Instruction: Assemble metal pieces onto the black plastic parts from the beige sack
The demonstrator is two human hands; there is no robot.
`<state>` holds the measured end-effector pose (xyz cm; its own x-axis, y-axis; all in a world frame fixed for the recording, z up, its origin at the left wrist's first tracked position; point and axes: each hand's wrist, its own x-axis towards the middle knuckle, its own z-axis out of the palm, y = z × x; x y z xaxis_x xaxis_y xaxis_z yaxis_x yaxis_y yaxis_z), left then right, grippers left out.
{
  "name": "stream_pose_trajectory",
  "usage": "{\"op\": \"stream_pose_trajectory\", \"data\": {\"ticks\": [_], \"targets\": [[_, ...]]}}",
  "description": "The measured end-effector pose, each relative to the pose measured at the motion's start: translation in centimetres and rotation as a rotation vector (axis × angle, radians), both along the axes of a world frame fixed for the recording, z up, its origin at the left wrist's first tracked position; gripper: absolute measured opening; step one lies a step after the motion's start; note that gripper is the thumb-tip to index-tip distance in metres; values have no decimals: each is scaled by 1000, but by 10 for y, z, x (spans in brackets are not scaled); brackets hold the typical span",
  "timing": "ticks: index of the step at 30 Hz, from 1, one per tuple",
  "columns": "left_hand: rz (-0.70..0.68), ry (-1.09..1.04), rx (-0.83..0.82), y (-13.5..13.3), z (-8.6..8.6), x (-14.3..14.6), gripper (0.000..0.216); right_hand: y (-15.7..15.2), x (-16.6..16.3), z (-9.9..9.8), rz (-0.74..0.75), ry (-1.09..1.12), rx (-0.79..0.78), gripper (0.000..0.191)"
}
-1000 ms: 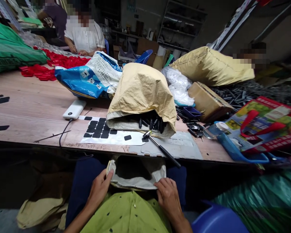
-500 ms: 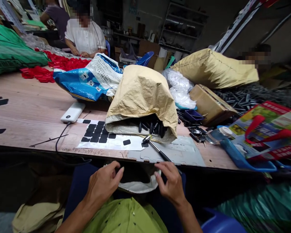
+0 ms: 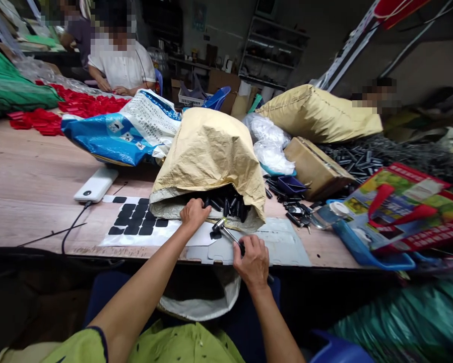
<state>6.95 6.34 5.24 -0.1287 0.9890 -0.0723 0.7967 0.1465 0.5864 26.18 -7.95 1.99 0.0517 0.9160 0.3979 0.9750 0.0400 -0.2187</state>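
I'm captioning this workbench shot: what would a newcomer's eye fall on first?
Probably the big tan sack in the middle, its open mouth showing black pieces. The left hand is at that mouth, and the right hand holds a hammer just in front. Bright red pieces lie heaped at far left.

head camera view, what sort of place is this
Most likely a small workshop for handwork: a yellowish sack of small black parts, a hammer at the right hand, and heaped red pieces near another person.
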Motion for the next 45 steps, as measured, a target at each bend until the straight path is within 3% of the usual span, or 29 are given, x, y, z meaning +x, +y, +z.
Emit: {"op": "stream_pose_trajectory", "data": {"ticks": [5, 10, 15, 20, 24, 28, 36, 45], "targets": [[-191, -34, 269, -40, -8, -23, 18, -1, 11, 0, 98, 98, 23, 15], [-315, -42, 265, -64, -32, -42, 13, -12, 21, 0, 295, 160, -24, 8], [-408, -65, 281, -59, -46, -47, 19, -27, 9, 4, 297, 369, 6, 17], [-418, -84, 255, -56, -46, -48, 22, -30, -13, 6, 226, 540, 71, 25], [-428, -89, 241, -55, -46, -49, 21, -28, -24, 10, 225, 579, 38, 35], [-405, -95, 220, -56, -43, -48, 19, -27, -33, 15, 269, 525, 7, 38], [-375, -101, 201, -57, -40, -47, 17, -28, -45, 15, 219, 340, -37, 42], [-386, -87, 205, -55, -40, -47, 19, -23, -58, 19, 269, 357, -62, 41]]}}
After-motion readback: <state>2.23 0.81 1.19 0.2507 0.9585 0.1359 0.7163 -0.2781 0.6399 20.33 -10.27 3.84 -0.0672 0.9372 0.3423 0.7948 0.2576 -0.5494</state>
